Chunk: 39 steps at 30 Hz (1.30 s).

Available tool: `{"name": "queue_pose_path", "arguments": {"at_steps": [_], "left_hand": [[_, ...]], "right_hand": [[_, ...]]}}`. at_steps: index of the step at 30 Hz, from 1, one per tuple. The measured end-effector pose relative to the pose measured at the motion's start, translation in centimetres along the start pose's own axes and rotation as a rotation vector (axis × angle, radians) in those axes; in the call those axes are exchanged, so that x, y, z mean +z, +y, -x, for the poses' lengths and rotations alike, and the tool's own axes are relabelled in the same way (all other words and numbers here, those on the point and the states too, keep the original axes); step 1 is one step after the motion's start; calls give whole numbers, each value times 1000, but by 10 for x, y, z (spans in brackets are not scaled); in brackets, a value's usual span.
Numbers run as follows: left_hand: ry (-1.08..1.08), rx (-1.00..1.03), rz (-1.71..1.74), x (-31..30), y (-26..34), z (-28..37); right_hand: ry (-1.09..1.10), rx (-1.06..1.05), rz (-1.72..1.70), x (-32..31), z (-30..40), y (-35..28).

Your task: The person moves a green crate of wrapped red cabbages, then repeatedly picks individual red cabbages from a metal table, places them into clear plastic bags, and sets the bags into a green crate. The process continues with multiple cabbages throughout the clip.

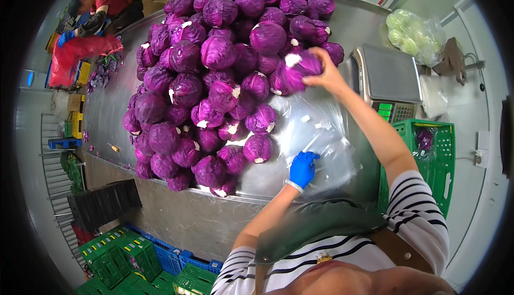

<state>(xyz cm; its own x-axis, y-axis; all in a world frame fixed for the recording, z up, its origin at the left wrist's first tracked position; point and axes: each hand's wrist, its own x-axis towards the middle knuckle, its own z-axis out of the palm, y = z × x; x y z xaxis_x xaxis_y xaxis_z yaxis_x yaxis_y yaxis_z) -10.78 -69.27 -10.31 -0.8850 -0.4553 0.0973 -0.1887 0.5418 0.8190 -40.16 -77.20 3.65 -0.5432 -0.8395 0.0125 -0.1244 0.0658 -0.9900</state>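
Note:
My bare right hand grips a red cabbage with a pale cut stem, at the right edge of a large heap of red cabbages. Both hand and cabbage are slightly blurred. In a blue glove, my left hand rests on a stack of clear plastic bags near the front of the steel table. Its fingers are bent over the film; whether they pinch a bag cannot be made out. One loose red cabbage lies just left of the bags.
Right of the bags stands a weighing scale. A green crate beside me holds a bagged red cabbage. Bagged pale green vegetables lie behind. Across the table, a person handles a red mesh sack. A yellow-handled tool lies left.

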Motion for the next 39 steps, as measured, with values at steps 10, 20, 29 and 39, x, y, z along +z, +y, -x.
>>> {"name": "queue_pose_path", "arguments": {"at_steps": [10, 20, 29, 39], "left_hand": [[-283, -11, 411, -80, 5, 16], [-359, -2, -133, -62, 50, 86], [-563, 262, -200, -72, 62, 103], [-245, 225, 11, -86, 84, 106]], "right_hand": [[-60, 653, -935, 46, 296, 24], [462, 991, -512, 102, 350, 1], [490, 906, -422, 127, 401, 9], [477, -131, 1045, 99, 400, -5]]}}
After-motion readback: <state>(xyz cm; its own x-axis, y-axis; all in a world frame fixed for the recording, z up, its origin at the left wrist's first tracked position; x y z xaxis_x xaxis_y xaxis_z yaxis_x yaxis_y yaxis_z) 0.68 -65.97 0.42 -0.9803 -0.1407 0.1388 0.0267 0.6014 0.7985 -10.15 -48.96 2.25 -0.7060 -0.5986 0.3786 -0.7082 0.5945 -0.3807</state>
